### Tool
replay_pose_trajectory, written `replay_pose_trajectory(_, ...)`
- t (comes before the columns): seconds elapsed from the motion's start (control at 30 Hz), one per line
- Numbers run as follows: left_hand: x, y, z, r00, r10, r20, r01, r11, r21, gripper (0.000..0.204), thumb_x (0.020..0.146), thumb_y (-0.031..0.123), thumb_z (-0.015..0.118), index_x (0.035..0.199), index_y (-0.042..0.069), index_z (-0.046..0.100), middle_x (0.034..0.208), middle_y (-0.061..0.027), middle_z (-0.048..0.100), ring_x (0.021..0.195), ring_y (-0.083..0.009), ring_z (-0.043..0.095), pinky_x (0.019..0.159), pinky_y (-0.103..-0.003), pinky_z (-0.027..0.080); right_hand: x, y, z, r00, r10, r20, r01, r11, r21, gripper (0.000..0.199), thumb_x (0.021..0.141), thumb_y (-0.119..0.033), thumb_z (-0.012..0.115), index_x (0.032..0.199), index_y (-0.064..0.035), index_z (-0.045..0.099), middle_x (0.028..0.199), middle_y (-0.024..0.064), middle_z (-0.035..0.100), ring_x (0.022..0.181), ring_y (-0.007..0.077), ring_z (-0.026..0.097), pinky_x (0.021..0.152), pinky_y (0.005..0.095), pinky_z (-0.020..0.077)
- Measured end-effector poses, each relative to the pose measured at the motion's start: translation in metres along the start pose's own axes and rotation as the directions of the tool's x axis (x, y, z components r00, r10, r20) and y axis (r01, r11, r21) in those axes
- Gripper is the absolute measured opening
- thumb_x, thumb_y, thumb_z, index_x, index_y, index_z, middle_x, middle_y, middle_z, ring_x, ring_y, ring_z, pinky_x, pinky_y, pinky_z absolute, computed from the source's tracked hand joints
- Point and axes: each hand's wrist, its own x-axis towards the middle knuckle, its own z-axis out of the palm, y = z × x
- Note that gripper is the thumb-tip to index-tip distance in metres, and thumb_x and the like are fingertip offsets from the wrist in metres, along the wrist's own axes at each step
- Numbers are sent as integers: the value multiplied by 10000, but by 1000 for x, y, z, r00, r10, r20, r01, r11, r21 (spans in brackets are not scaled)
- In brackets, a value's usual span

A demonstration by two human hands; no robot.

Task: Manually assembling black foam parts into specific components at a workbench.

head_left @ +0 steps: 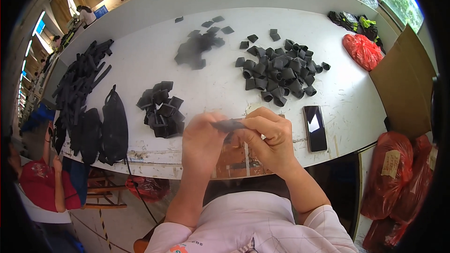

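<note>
Over the near edge of the white table, both hands meet at a small dark piece of cloth [228,125]. My right hand [269,138] pinches its right end between thumb and fingers. My left hand [202,136], slightly blurred, closes on its left end. Below the hands lies a brown board [241,157], scuffed and partly covered. Left of my left hand is a pile of flat black squares [161,110]. Beyond my right hand, a larger heap of black tube-like cloth loops [281,70] spreads out. Farther back sits a blurry heap of black pieces [199,47].
Long black strips [84,79] and black cloth sleeves [115,126] line the left side. A phone [315,129] lies right of my right hand. Toward the back right are a red plastic bag [363,50] and a cardboard sheet [403,79]. A person in red [49,185] sits at left.
</note>
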Motion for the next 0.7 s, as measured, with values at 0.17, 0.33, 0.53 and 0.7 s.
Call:
replay_pose_trajectory(0.17, 0, -1, -4, 998, 41, 53, -51, 980, 192, 180, 852, 121, 463, 942, -6, 553, 923, -126, 554, 885, -208, 511, 782, -327, 403, -8, 13, 1, 956, -293, -28, 274, 919, -284, 180, 617, 4, 650, 784, -11, 585, 704, 70, 521, 583, 219, 479, 469, 300, 385)
replay_pose_trajectory(0.33, 10, 15, 27, 998, -42, 49, -4, 716, 698, 229, 792, 107, 616, 975, -27, 588, 868, -92, 567, 823, -147, 528, 789, -273, 421, -11, 11, 0, 976, -217, -29, 203, 946, -252, 177, 644, -44, 658, 799, -12, 580, 705, 80, 524, 591, 227, 493, 488, 312, 403)
replay_pose_trajectory(0.53, 17, 26, 28, 989, -64, 131, -71, 572, 817, 107, 760, -3, 615, 860, -4, 653, 814, -64, 571, 772, -116, 526, 681, -205, 423, 1, -11, -13, 995, 39, 89, -35, 998, -51, 171, 690, -64, 661, 833, -9, 584, 697, 98, 527, 608, 243, 519, 526, 330, 423)
replay_pose_trajectory(0.7, 17, 23, 29, 987, -59, 147, -101, 482, 870, 106, 761, -15, 603, 854, -7, 653, 805, -66, 572, 765, -111, 525, 675, -203, 413, -5, 5, -4, 999, -23, 49, 27, 996, -85, 149, 695, -32, 645, 829, -23, 582, 686, 96, 515, 605, 248, 516, 538, 324, 425)
